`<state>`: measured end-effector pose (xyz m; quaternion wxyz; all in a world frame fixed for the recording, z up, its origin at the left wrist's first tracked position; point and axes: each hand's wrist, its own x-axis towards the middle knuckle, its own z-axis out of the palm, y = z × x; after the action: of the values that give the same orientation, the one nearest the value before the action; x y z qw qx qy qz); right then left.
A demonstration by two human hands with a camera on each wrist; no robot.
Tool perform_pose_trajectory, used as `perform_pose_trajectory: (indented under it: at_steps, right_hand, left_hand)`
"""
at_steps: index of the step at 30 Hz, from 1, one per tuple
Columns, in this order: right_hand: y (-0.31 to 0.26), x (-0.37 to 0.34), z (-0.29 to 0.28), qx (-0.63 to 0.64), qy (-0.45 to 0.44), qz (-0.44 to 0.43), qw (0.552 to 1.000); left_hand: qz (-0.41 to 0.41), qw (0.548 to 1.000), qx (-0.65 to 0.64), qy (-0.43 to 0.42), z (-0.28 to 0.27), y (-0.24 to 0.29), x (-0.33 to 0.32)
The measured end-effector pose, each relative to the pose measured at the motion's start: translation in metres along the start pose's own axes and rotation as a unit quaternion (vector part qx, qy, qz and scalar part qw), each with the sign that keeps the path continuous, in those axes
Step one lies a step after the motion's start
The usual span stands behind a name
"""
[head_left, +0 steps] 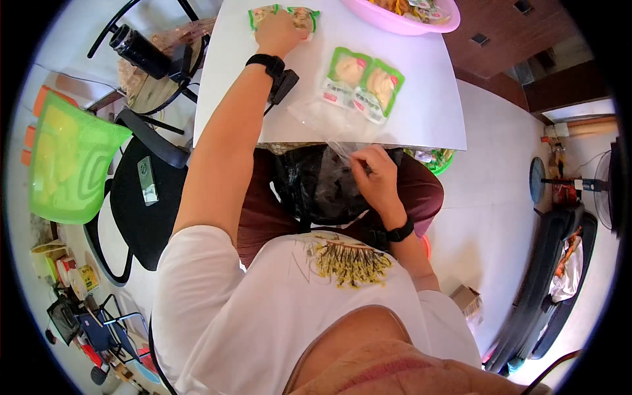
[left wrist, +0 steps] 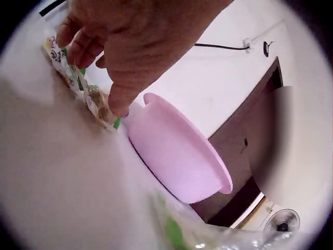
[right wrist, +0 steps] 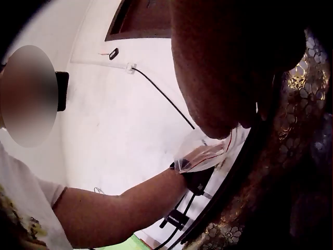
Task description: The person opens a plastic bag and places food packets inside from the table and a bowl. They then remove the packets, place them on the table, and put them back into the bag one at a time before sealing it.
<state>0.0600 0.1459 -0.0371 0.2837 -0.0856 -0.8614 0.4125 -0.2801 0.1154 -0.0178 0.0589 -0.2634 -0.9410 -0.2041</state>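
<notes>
At the far left of the table, my left hand (head_left: 282,33) reaches down onto a pair of green-edged snack packets (head_left: 308,21). In the left wrist view, its thumb and fingers (left wrist: 78,49) bend around the packets from both sides. My right hand (head_left: 376,179) is at the table's near edge and pinches the rim of a clear plastic bag (head_left: 336,125), which spreads flat over the tabletop. Two more green-edged packets (head_left: 368,85) with pale pieces inside lie side by side on the table, by the bag's far part.
A pink basin (head_left: 454,23) with more packets stands at the table's far right. A black plastic bag (head_left: 309,184) hangs below the near edge, by the legs. Under the table's right corner is a green basin (head_left: 447,164). A chair (head_left: 141,197) carrying a phone stands to the left.
</notes>
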Motion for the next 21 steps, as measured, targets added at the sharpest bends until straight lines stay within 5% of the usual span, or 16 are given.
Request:
perform_pose_trajectory:
  at_steps: [6, 9, 11, 13, 14, 21]
  right_hand:
    - [0.0, 0.001, -0.004, -0.023, -0.008, -0.01, 1.0]
    - [0.0, -0.001, -0.005, -0.015, 0.006, -0.012, 1.0]
    - [0.001, 0.0, -0.005, -0.013, 0.026, -0.028, 0.999]
    - [0.0, 0.0, -0.007, -0.024, 0.038, -0.018, 0.999]
    - [-0.001, 0.001, -0.007, -0.028, 0.043, -0.011, 0.999]
    - [-0.011, 0.007, -0.012, -0.002, 0.09, 0.014, 0.996]
  left_hand:
    - [-0.003, 1.0, -0.004, -0.015, 0.019, -0.007, 0.013]
    - [-0.074, 0.983, -0.13, -0.107, 0.043, -0.042, 0.042]
    - [0.014, 0.972, -0.215, -0.09, 0.029, -0.059, 0.017]
    - [-0.03, 0.938, -0.338, -0.075, -0.001, -0.053, -0.023]
    - [-0.118, 0.9, -0.413, -0.07, -0.017, -0.047, -0.047]
    - [-0.168, 0.814, -0.555, -0.029, -0.081, -0.097, -0.181]
